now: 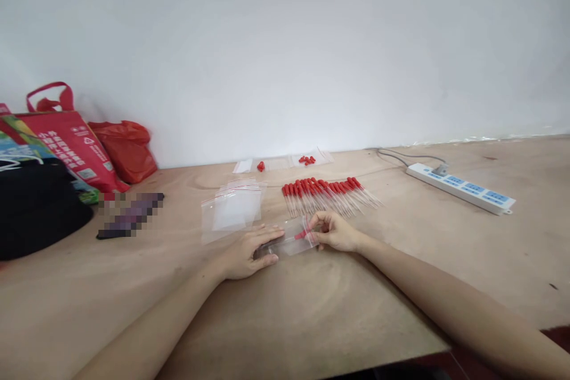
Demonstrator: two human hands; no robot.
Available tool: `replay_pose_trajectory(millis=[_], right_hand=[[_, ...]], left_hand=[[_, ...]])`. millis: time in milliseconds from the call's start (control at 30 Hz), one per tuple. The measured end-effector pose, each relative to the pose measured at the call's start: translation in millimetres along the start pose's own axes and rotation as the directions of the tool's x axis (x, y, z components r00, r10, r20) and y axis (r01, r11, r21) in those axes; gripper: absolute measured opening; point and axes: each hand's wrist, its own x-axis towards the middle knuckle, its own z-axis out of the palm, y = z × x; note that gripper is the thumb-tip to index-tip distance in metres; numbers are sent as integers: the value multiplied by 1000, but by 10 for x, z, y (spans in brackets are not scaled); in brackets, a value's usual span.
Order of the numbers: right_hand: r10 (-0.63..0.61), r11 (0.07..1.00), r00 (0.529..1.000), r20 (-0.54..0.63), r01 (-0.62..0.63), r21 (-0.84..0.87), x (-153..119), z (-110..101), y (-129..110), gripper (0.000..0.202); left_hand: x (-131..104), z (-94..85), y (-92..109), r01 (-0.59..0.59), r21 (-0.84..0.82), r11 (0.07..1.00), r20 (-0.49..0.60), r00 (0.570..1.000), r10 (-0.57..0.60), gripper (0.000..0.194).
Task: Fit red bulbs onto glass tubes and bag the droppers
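Note:
A clear zip bag (291,243) lies on the wooden table between my hands, with a red-topped clear dropper (301,235) inside it or at its mouth; which one is hard to tell. My left hand (253,249) rests on the bag's left end, fingers spread and thumb apart. At the bag's right end, my right hand (330,231) pinches its edge between thumb and fingers. Just beyond is a row of droppers with red bulbs (312,187). Flat clear bags (236,208) are stacked to the left of the row.
Small red bulbs (307,160) lie on clear bags by the wall. A white power strip (461,188) with a grey cable is at right. At left are a dark phone (131,215), a black hat (40,208), a red printed bag (75,145) and a red plastic bag (127,151).

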Motion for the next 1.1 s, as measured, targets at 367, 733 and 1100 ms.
replay_pose_trajectory(millis=[367, 733, 1100], right_hand=[[-232, 873, 969, 84, 246, -421, 13, -71, -11, 23], [-179, 652, 878, -443, -231, -722, 587, -358, -214, 13], [-19, 585, 769, -639, -510, -631, 1133, -66, -227, 21]], left_hand=[[-57, 17, -8, 22, -26, 999, -112, 993, -25, 36], [-48, 5, -34, 12, -93, 996, -66, 998, -18, 36], [-54, 11, -38, 4, -78, 997, -68, 998, -9, 37]])
